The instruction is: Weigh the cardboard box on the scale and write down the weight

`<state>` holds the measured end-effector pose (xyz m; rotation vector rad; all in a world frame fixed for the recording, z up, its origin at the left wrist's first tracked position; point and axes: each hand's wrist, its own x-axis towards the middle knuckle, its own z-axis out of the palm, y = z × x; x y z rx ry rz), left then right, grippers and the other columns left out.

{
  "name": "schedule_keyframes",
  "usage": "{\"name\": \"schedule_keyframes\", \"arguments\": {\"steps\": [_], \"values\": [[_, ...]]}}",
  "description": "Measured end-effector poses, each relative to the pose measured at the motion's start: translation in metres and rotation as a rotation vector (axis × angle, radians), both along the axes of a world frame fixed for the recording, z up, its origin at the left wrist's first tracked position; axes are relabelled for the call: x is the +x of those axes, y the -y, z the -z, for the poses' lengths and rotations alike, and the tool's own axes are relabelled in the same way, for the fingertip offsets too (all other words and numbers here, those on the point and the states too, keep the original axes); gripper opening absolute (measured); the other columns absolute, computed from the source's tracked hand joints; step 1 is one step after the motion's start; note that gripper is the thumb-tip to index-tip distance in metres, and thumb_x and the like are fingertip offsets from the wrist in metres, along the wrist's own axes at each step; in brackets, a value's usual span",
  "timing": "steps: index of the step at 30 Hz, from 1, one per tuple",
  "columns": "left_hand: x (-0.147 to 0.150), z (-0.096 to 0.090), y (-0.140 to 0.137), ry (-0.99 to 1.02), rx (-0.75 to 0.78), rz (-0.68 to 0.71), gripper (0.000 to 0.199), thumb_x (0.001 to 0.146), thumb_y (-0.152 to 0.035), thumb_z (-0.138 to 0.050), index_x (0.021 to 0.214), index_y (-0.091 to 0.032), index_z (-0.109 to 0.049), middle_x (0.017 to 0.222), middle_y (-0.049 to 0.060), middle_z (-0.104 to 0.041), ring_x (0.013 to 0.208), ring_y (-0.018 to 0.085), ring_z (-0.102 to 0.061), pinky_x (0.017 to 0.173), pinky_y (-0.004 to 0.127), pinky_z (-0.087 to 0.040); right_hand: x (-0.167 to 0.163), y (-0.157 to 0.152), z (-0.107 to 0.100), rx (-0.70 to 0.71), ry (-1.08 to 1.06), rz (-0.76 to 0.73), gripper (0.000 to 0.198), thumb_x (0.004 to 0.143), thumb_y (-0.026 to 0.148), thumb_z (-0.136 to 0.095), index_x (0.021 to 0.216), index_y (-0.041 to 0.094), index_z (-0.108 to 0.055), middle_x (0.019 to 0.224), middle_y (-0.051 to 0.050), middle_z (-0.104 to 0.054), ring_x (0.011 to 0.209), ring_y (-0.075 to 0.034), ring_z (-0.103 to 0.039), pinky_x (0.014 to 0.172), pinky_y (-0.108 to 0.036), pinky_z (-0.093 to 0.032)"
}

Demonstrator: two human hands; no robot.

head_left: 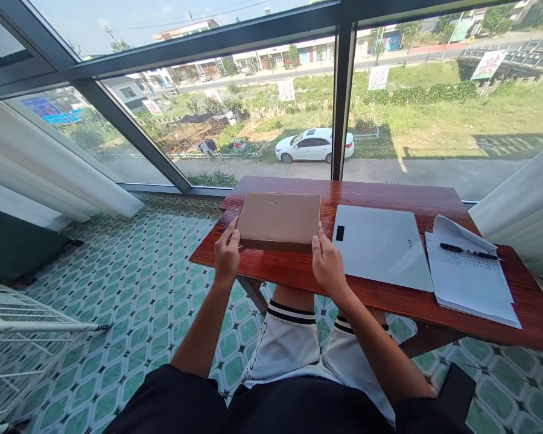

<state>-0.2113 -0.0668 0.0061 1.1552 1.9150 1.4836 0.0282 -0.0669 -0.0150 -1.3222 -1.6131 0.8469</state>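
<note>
A flat brown cardboard box lies on the left part of a red-brown wooden table. My left hand grips its near left corner, thumb on top. At the near right corner my right hand holds the box the same way. The box rests flat on the tabletop between both hands.
A closed white laptop lies right of the box. Further right is a stack of papers with a black pen on top. A large window stands behind the table. A white wire rack sits on the tiled floor at left.
</note>
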Motion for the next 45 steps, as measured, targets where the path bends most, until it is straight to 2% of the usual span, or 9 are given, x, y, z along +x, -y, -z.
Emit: {"name": "schedule_keyframes", "arguments": {"steps": [4, 9, 17, 22, 25, 29, 31, 37, 45], "values": [[0.013, -0.009, 0.002, -0.038, 0.028, 0.010, 0.059, 0.092, -0.047, -0.048, 0.144, -0.021, -0.057, 0.144, 0.009, -0.061, 0.122, 0.025, -0.062, 0.080, 0.027, -0.061, 0.010, 0.002, -0.005, 0.008, 0.021, 0.034, 0.066, 0.103, 0.047, -0.020, 0.155, 0.014, -0.046, 0.156, -0.009, -0.043, 0.140, -0.027, -0.050, 0.110, -0.039, -0.045], [0.032, -0.015, 0.000, -0.049, 0.038, 0.039, 0.058, 0.092, -0.043, -0.046, 0.144, -0.020, -0.057, 0.143, 0.009, -0.062, 0.120, 0.026, -0.062, 0.077, 0.028, -0.061, 0.027, 0.003, -0.010, 0.045, 0.067, 0.108, 0.066, 0.103, 0.047, -0.020, 0.148, 0.014, -0.054, 0.149, -0.011, -0.052, 0.135, -0.028, -0.055, 0.106, -0.037, -0.047], [0.073, -0.016, -0.014, -0.140, 0.103, 0.149, 0.052, 0.094, -0.044, -0.045, 0.137, -0.021, -0.064, 0.136, 0.008, -0.067, 0.122, 0.022, -0.062, 0.103, 0.034, -0.056, 0.065, 0.004, -0.013, 0.120, 0.182, 0.284, 0.069, 0.103, 0.048, -0.017, 0.148, 0.013, -0.055, 0.146, -0.012, -0.055, 0.125, -0.030, -0.062, 0.095, -0.036, -0.049], [0.102, -0.012, -0.022, -0.116, 0.092, 0.254, 0.053, 0.095, -0.046, -0.044, 0.140, -0.023, -0.061, 0.134, 0.006, -0.069, 0.117, 0.021, -0.064, 0.094, 0.033, -0.060, 0.094, 0.004, -0.016, 0.123, 0.241, 0.396, 0.069, 0.102, 0.045, -0.015, 0.143, 0.011, -0.059, 0.141, -0.015, -0.059, 0.119, -0.030, -0.064, 0.088, -0.036, -0.048], [0.117, -0.006, -0.027, -0.140, 0.089, 0.296, 0.054, 0.097, -0.048, -0.043, 0.143, -0.025, -0.058, 0.138, 0.006, -0.066, 0.115, 0.021, -0.065, 0.088, 0.033, -0.062, 0.111, 0.004, -0.018, 0.132, 0.297, 0.469, 0.068, 0.102, 0.042, -0.014, 0.133, 0.011, -0.066, 0.131, -0.017, -0.066, 0.104, -0.029, -0.068, 0.078, -0.035, -0.044], [0.137, 0.002, -0.033, -0.186, 0.075, 0.336, 0.057, 0.098, -0.054, -0.040, 0.144, -0.023, -0.057, 0.137, 0.007, -0.067, 0.117, 0.021, -0.065, 0.098, 0.035, -0.059, 0.134, 0.002, -0.018, 0.119, 0.409, 0.568, 0.065, 0.102, 0.041, -0.014, 0.096, 0.012, -0.072, 0.096, -0.017, -0.072, 0.076, -0.024, -0.063, 0.064, -0.033, -0.029], [0.147, 0.006, -0.034, -0.180, 0.063, 0.357, 0.059, 0.098, -0.056, -0.039, 0.144, -0.022, -0.057, 0.136, 0.008, -0.067, 0.114, 0.021, -0.067, 0.098, 0.036, -0.058, 0.145, 0.000, -0.017, 0.126, 0.436, 0.605, 0.062, 0.103, 0.039, -0.016, 0.093, 0.013, -0.071, 0.085, -0.015, -0.070, 0.069, -0.021, -0.058, 0.063, -0.032, -0.023], [0.174, 0.011, -0.037, -0.193, 0.067, 0.419, 0.062, 0.099, -0.058, -0.037, 0.146, -0.023, -0.054, 0.138, 0.010, -0.066, 0.114, 0.023, -0.067, 0.100, 0.040, -0.055, 0.174, -0.006, -0.015, 0.110, 0.448, 0.686, 0.053, 0.104, 0.033, -0.023, 0.092, 0.013, -0.070, 0.078, -0.012, -0.067, 0.063, -0.017, -0.050, 0.063, -0.031, -0.019], [0.208, 0.000, -0.039, -0.318, 0.019, 0.424, 0.052, 0.101, -0.044, -0.035, 0.144, -0.023, -0.057, 0.128, 0.010, -0.072, 0.121, 0.028, -0.065, 0.104, 0.040, -0.047, 0.208, -0.016, -0.014, 0.047, 0.424, 0.786, 0.045, 0.103, 0.025, -0.029, 0.084, 0.013, -0.068, 0.081, -0.012, -0.067, 0.067, -0.018, -0.051, 0.065, -0.032, -0.019]]}}
